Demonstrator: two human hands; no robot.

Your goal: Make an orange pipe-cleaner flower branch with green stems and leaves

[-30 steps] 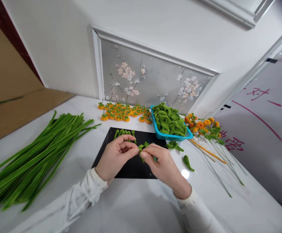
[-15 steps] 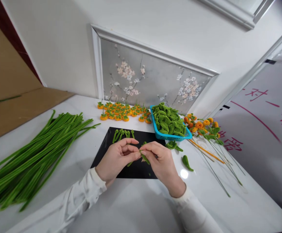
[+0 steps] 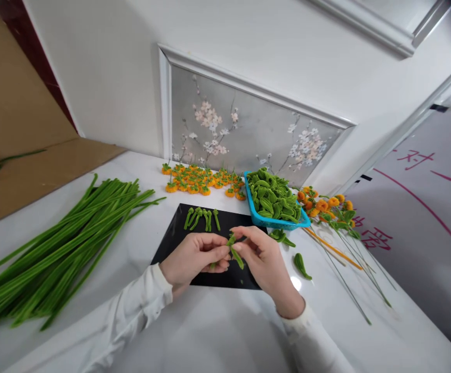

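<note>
Over a black mat (image 3: 229, 280), my left hand (image 3: 192, 257) pinches a short green pipe cleaner piece (image 3: 237, 257) between thumb and forefinger. My right hand (image 3: 264, 260) has its thumb and fingertips closed around the same piece from the other side. One end of the piece hangs down between the hands; part of it is hidden by the fingers. Behind my left hand, several short green pipe cleaner stems (image 3: 200, 218) with knobbed ends lie side by side on the mat.
A blue basket (image 3: 281, 224) piled with green looped leaves (image 3: 274, 197) stands behind the right hand. Small orange pumpkins (image 3: 198, 181) line the wall. Long green pipe cleaners (image 3: 70, 243) lie left. Orange flowers (image 3: 322, 206) and a loose leaf (image 3: 301, 266) are at right.
My right fingers have opened slightly and shifted up along the green piece, showing more of it. My left hand stays pinched on it. The whole view has shifted a little.
</note>
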